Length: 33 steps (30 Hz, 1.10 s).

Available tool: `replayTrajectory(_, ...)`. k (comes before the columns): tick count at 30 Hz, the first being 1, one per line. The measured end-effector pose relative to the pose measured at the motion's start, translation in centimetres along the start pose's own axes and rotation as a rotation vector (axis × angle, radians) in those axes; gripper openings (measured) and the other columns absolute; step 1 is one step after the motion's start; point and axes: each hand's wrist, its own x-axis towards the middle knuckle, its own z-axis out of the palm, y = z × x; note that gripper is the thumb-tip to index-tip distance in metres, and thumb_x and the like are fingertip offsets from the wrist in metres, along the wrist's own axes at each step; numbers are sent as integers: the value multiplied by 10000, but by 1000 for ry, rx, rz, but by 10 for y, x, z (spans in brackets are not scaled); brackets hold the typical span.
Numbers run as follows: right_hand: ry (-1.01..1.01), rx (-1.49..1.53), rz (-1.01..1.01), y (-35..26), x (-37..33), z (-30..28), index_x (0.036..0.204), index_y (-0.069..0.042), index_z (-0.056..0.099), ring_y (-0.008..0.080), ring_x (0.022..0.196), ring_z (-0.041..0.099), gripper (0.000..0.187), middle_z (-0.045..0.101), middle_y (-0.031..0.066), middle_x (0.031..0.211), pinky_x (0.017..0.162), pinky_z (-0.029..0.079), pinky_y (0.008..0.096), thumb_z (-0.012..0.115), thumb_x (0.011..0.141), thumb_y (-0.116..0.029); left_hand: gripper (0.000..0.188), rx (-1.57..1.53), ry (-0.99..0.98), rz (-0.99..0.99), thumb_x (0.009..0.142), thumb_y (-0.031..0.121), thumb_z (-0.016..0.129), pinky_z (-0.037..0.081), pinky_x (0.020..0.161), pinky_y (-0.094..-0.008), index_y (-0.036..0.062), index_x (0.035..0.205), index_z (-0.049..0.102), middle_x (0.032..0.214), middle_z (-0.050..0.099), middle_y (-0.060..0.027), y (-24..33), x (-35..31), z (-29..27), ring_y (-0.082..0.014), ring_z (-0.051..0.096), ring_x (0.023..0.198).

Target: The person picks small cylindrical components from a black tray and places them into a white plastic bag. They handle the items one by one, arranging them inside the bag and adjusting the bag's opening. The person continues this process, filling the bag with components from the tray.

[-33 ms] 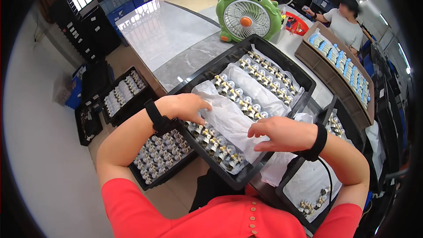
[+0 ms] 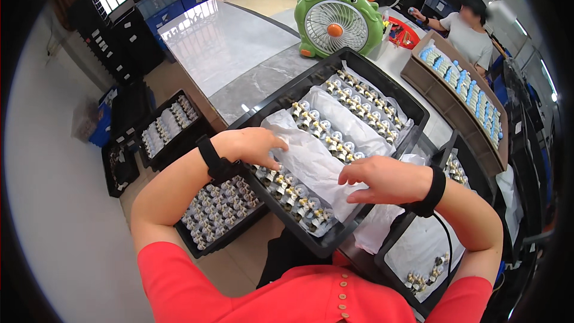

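A black tray [image 2: 306, 240] stands in front of me, holding rows of small white, black and yellow figurines [image 2: 293, 193] with strips of white paper between the rows. My left hand [image 2: 254, 146] is at the left end of the nearest paper strip [image 2: 311, 161], fingers bent and apart, fingertips at the sheet. Over the strip's right end is my right hand [image 2: 388, 180], with thumb and fingers spread. Between them the paper lies crumpled, partly over a figurine row. Neither hand visibly grips anything.
A green fan [image 2: 336, 24] stands behind the tray on a table [image 2: 233, 42]. At right are a brown crate [image 2: 457, 110] of blue-topped pieces and a paper-lined black tray [image 2: 418, 251]. More trays of figurines [image 2: 218, 212] sit low at left. A person [image 2: 469, 33] works at the far right.
My right hand has shifted very slightly. The left hand, paper and tray look the same.
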Motion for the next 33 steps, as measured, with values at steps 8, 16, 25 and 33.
replayTrajectory(8, 129, -311, 161, 45, 18, -34, 1025, -5, 601, 363, 871, 619, 329, 649, 201, 899, 784, 482, 418, 670, 785, -219, 579, -26, 25, -7, 827, 426, 626, 422, 930, -382, 80, 1277, 512, 1167, 548, -184, 3, -10, 9, -343, 527, 1092)
replayTrajectory(16, 105, -293, 246, 79, 34, -33, 994, -21, 625, 340, 848, 638, 336, 674, 167, 864, 783, 496, 401, 663, 790, -284, 598, -104, 119, 87, 836, 443, 616, 383, 989, -385, 82, 1296, 492, 1249, 504, -208, -7, -21, 20, -359, 457, 1184)
replayTrajectory(25, 469, -401, 396, 176, 23, -44, 978, -6, 528, 375, 882, 605, 341, 625, 215, 905, 788, 481, 416, 633, 743, -229, 548, -94, 206, 6, 815, 447, 630, 393, 986, -375, 107, 1238, 560, 1269, 501, -174, -1, -20, 25, -327, 466, 1187)
replayTrajectory(33, 342, -261, 538, 208, 22, -42, 874, -16, 613, 359, 813, 631, 255, 651, 204, 819, 752, 496, 410, 626, 725, -222, 431, 1, 235, -186, 829, 357, 629, 461, 885, -387, 97, 1171, 596, 1125, 594, -144, 13, -23, 8, -316, 559, 1059)
